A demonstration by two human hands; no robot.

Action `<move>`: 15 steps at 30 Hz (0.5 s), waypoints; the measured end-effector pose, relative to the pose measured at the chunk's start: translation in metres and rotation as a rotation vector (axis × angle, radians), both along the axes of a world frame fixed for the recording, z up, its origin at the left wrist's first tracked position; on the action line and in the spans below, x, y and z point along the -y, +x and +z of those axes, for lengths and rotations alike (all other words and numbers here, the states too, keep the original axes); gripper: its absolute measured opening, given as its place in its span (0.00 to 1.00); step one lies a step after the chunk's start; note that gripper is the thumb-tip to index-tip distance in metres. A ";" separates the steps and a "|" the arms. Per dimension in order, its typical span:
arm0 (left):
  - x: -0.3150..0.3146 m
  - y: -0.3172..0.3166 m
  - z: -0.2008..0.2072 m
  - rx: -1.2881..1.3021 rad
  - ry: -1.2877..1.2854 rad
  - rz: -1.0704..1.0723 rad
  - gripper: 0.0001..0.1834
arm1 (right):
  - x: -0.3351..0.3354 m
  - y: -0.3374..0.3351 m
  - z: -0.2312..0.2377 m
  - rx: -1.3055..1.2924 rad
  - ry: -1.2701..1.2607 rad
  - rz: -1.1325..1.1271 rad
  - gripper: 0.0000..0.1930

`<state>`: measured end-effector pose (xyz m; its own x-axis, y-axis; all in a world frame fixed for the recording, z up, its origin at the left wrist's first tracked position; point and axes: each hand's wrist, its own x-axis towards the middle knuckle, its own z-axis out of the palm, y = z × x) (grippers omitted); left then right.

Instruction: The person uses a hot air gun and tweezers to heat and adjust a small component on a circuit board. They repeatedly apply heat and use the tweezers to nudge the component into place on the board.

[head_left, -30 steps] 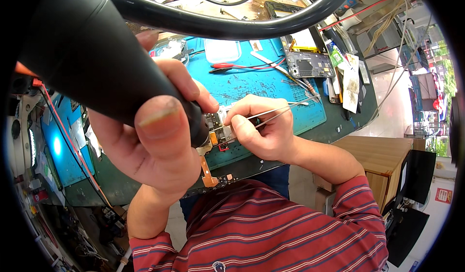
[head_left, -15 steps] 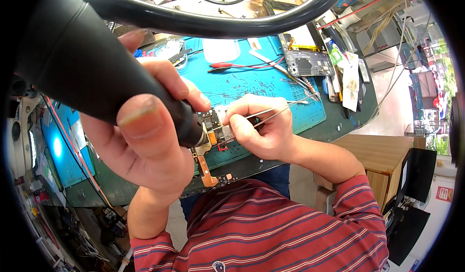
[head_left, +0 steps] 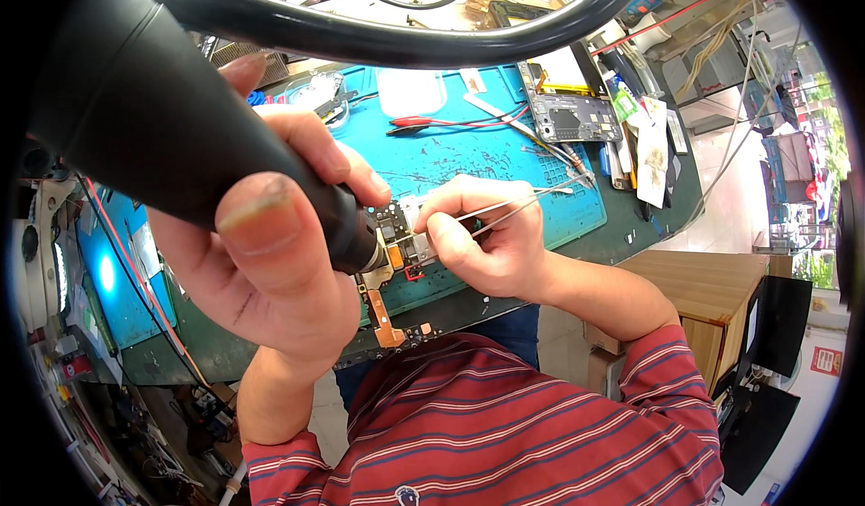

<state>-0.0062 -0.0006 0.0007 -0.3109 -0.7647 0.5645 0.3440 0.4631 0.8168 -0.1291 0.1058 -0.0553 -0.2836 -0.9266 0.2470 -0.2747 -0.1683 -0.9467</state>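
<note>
My left hand (head_left: 293, 294) is wrapped around a black hot air gun (head_left: 207, 136). Its nozzle points down and right at a phone circuit board (head_left: 392, 222). Pinched between my right thumb and fingers is a pair of silver tweezers (head_left: 523, 204); my right hand (head_left: 491, 249) is beside the board's right edge. The tweezers' tips are mostly hidden by my fingers and too small to make out. Below the nozzle, a copper-coloured flex strip (head_left: 386, 321) runs toward my shirt. The nozzle covers the board's left part.
A blue work mat (head_left: 432, 159) lies beneath my hands. At its far right is an opened phone frame (head_left: 572, 114). Red and black clip leads (head_left: 423, 125) and a white tray (head_left: 410, 91) lie farther back. A thick black hose (head_left: 432, 46) arches across the view above the bench.
</note>
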 end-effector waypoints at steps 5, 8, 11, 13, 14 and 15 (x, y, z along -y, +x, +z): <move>-0.001 0.001 0.001 0.006 0.010 0.005 0.38 | 0.001 0.001 0.000 0.002 -0.008 0.007 0.05; -0.001 -0.002 0.000 0.006 0.007 -0.007 0.36 | -0.001 -0.001 0.000 0.003 0.009 -0.002 0.05; 0.000 0.000 0.000 0.018 -0.011 0.000 0.35 | 0.000 0.000 0.000 0.003 0.002 0.003 0.05; 0.001 0.000 -0.001 0.020 -0.021 0.003 0.34 | 0.001 0.000 0.000 -0.004 -0.005 0.000 0.05; 0.001 0.000 -0.001 0.015 -0.020 0.007 0.33 | 0.001 0.000 0.000 -0.008 -0.008 -0.003 0.05; 0.001 0.000 -0.001 0.010 -0.018 0.010 0.33 | 0.001 0.000 0.000 -0.009 -0.007 -0.002 0.05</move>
<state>-0.0064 -0.0013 -0.0001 -0.3088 -0.7575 0.5752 0.3307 0.4815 0.8116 -0.1291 0.1051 -0.0552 -0.2837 -0.9241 0.2560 -0.2832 -0.1744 -0.9431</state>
